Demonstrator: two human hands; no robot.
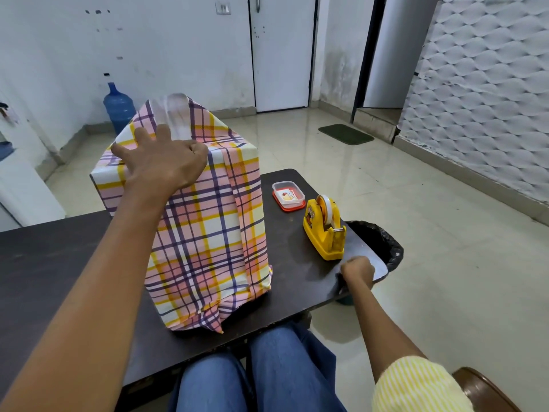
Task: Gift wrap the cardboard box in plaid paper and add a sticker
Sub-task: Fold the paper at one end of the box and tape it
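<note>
Left hand [162, 157] was spread flat on top of the plaid-wrapped box [208, 233], right hand [358, 269] curled at the table [44, 263]'s right edge, maybe pinching tape, couldn't tell. Box stood tall mid-table, bottom flap loose; ease off and it'd probably tip or unfold. Tape dispenser [323, 233] sat near that edge, easy to knock off. Sticker tub [288, 195] behind it. Open room on the left.

There was one plaid-wrapped box [208, 233], one yellow tape dispenser [325, 233], one small lidded container [288, 195], one dark table [44, 263], one black-lined bin [383, 248], one blue water jug [118, 110], one green mat [345, 134], and two hands: left hand [166, 162], right hand [358, 270]
</note>
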